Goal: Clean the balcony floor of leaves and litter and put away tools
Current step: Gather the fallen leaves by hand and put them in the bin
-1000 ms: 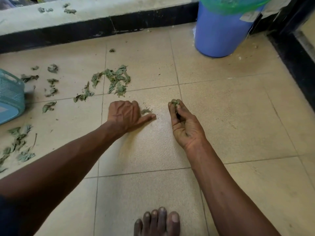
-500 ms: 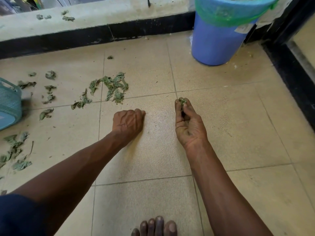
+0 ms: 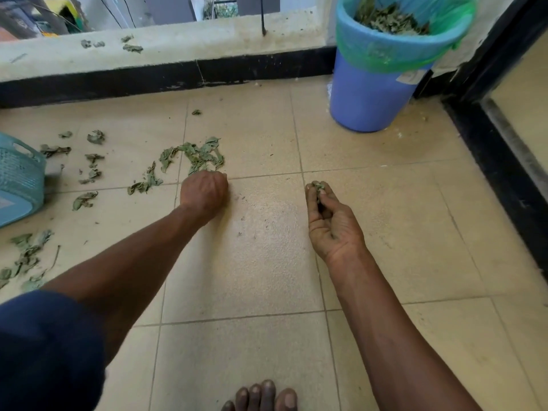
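Dry green leaves (image 3: 201, 157) lie in a loose pile on the beige tiled floor (image 3: 267, 262). My left hand (image 3: 204, 192) is curled into a fist, knuckles up, at the near edge of that pile; whatever it holds is hidden under the fingers. My right hand (image 3: 329, 221) is palm up to the right, its fingertips pinching a small bunch of leaf pieces (image 3: 318, 186). More leaves are scattered at the left (image 3: 92, 161) and lower left (image 3: 26, 256). A blue bin (image 3: 370, 96) with a green liner stands at the back right, with leaves inside.
A teal plastic basket (image 3: 17, 179) sits at the left edge. A low concrete ledge (image 3: 178, 46) with a black base runs along the back and bears a few leaves. A dark door frame (image 3: 504, 149) borders the right. My bare toes (image 3: 261, 396) show at the bottom.
My left hand closed over the small leaf scrap beside it, then moved forward as a fist to the leaf pile. My right hand kept its pinch on the leaf pieces.
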`<state>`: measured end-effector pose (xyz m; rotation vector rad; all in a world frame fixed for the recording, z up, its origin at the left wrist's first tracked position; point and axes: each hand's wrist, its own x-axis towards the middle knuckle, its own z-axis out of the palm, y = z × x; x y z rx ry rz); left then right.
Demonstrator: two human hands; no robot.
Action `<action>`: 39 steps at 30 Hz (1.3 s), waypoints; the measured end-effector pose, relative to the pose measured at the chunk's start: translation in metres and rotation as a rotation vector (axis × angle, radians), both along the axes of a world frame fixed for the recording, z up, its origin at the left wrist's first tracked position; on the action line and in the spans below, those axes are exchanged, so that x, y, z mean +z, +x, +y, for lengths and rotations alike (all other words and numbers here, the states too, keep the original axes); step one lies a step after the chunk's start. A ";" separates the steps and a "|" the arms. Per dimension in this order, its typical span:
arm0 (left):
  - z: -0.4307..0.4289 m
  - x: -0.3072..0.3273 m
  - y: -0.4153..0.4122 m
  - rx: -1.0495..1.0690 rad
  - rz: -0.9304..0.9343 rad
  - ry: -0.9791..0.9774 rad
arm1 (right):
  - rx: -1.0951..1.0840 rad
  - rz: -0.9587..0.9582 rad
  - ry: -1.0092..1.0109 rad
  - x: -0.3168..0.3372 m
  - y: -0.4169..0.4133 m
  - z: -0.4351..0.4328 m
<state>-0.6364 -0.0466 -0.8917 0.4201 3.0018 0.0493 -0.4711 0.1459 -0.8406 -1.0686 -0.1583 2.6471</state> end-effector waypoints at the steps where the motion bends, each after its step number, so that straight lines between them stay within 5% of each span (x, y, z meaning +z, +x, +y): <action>1: 0.008 0.006 0.002 0.035 0.007 0.155 | -0.002 -0.001 0.006 0.002 -0.002 0.004; 6: 0.085 0.053 0.025 0.015 -0.143 1.067 | -0.036 0.057 0.038 0.028 -0.032 0.028; 10: 0.175 0.113 0.025 -0.158 -0.148 1.293 | -0.038 0.185 0.160 0.065 -0.075 0.056; 16: 0.278 0.215 -0.061 -0.102 -0.144 1.265 | -0.089 0.280 0.461 0.158 -0.156 0.160; 21: 0.320 0.242 -0.121 -0.187 -0.039 0.870 | -0.048 -0.127 0.917 0.205 -0.221 0.239; 24: 0.322 0.230 -0.137 -0.316 0.046 0.484 | 0.400 -0.562 1.568 0.201 -0.225 0.248; 28: 0.322 0.228 -0.131 -0.359 0.246 0.436 | 0.410 -0.818 2.059 0.181 -0.219 0.246; 32: 0.307 0.223 -0.121 -0.444 0.259 0.346 | 0.535 -0.797 2.127 0.171 -0.203 0.234; 36: 0.252 0.219 -0.083 -0.385 0.337 0.721 | 0.084 -0.636 2.107 0.163 -0.156 0.186; 39: 0.187 0.173 -0.034 -0.433 0.314 0.935 | 0.074 -0.496 1.989 0.107 -0.103 0.132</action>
